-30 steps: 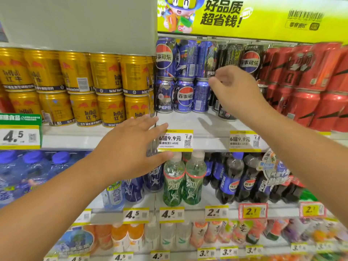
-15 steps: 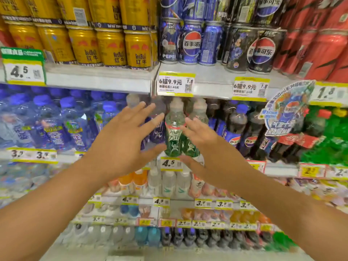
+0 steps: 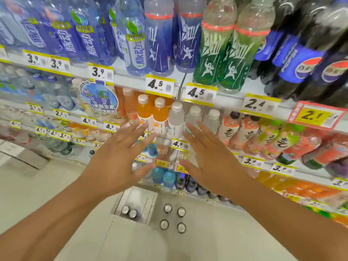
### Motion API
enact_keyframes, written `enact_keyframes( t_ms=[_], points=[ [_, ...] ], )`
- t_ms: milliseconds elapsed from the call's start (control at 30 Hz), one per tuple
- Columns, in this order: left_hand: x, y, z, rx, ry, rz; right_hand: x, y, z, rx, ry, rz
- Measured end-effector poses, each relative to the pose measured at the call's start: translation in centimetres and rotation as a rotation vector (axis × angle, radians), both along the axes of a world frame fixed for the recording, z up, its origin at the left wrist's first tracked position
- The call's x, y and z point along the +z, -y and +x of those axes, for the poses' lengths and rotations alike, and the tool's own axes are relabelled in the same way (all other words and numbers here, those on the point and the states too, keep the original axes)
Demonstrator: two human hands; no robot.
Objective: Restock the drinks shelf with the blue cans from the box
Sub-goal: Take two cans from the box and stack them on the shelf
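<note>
Both my hands are stretched out empty in front of the drinks shelves, fingers spread. My left hand (image 3: 116, 159) and my right hand (image 3: 209, 161) hover side by side, well above the floor. Below them a pale cardboard box (image 3: 148, 201) stands open on the floor with two can tops (image 3: 129, 211) showing inside. To its right several cans (image 3: 174, 217) stand loose on the floor, seen from above as silver lids. The can shelf with the blue cans is out of view above.
Shelves of bottles fill the view: blue and green sports drinks (image 3: 222, 53) on top, orange and white bottles (image 3: 160, 113) below, cola bottles (image 3: 301, 59) at right. Yellow price tags (image 3: 160, 84) line the shelf edges. Pale floor (image 3: 37, 185) lies at lower left.
The view has tilted from the can shelf down toward the floor. My right hand left the cans on the shelf and both hands dropped, open, toward the box.
</note>
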State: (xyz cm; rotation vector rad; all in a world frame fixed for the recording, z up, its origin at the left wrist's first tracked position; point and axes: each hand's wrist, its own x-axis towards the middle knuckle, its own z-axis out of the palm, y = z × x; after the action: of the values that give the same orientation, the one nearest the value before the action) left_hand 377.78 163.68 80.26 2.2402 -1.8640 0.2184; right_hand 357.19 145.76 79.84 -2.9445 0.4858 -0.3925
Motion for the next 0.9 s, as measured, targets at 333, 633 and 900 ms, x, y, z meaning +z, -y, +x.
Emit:
enact_keyframes(
  t_ms=[333,633,900],
  points=[
    [-24.4,-7.1,5.4,0.079,-0.058,0.076,-24.6,-7.1,7.7,0.049,-0.082,0.085],
    [-47.6,-12.9,9.8,0.105,-0.079,0.149,-47.9,-12.7,13.1,0.099,-0.122,0.107],
    [-65.8,-15.1,13.2,0.16,-0.096,0.248,-66.4,-14.4,16.5,0.172,-0.202,0.119]
  ],
)
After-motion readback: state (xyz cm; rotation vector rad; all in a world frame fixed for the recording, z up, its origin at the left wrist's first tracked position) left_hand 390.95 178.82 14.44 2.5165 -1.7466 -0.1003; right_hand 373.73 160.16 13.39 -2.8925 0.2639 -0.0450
